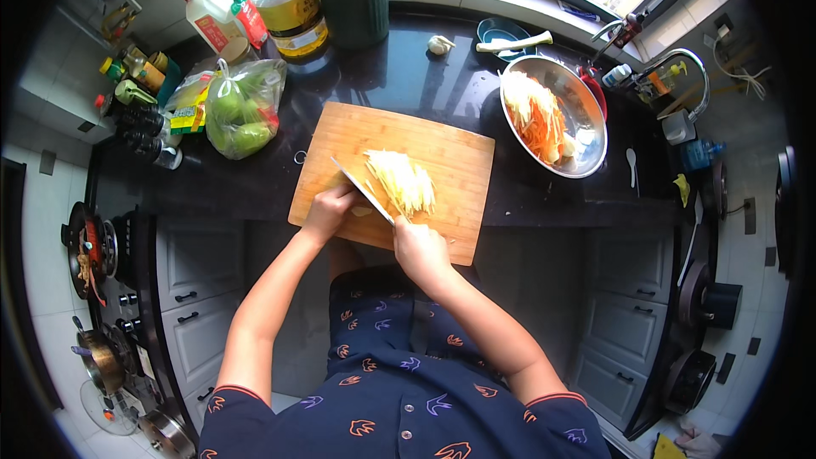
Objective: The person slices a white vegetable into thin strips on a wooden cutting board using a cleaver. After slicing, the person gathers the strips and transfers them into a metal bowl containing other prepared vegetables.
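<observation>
A wooden cutting board [463, 161] lies slightly turned on the dark counter, near its front edge. My right hand [421, 248] is wrapped round the handle of a kitchen knife [364, 192], whose blade slants up to the left across the board. Left of the blade, my left hand [330, 211] has its fingers curled down at the board; what they press on is mostly hidden. Beside that hand lies a pale slice [361, 211]. A heap of pale yellow vegetable shreds [404, 183] sits right of the blade.
At the right stands a metal bowl [588, 132] of orange and pale shreds. Behind it, a peeled pale stalk [514, 42] rests across a blue-green dish [493, 31], near a garlic bulb [439, 45]. A bag of green vegetables [242, 115] and an oil jug [287, 8] stand left.
</observation>
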Motion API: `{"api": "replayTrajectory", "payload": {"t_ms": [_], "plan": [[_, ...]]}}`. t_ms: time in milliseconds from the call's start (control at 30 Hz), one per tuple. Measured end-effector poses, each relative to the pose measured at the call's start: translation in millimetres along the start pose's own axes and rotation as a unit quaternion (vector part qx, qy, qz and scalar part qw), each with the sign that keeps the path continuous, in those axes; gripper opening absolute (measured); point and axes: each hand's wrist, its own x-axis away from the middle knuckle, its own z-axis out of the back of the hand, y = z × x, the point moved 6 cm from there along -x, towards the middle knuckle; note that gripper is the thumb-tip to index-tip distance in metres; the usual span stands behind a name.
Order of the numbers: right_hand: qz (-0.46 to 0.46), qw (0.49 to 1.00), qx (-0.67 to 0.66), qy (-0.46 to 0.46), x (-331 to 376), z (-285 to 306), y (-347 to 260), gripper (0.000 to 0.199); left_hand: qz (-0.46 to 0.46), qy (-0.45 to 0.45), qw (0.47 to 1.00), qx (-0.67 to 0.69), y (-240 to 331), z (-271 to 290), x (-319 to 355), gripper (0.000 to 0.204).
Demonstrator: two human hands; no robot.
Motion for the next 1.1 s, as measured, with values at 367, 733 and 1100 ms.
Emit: {"api": "replayTrajectory", "payload": {"t_ms": [367, 733, 1100], "plan": [[0.009, 1.0, -0.011, -0.012, -3, 12, -4, 0.014, 0.003, -0.007, 1.0, 0.02, 1, 2, 0, 0.016], [0.017, 1.0, -0.02, -0.018, -9, 23, -11, 0.013, 0.006, -0.002, 0.999, 0.031, -1, 2, 3, 0.017], [0.012, 0.999, -0.031, -0.004, -14, 7, -4, 0.016, -0.006, -0.023, 0.999, 0.046, 3, 6, -2, 0.014]]}}
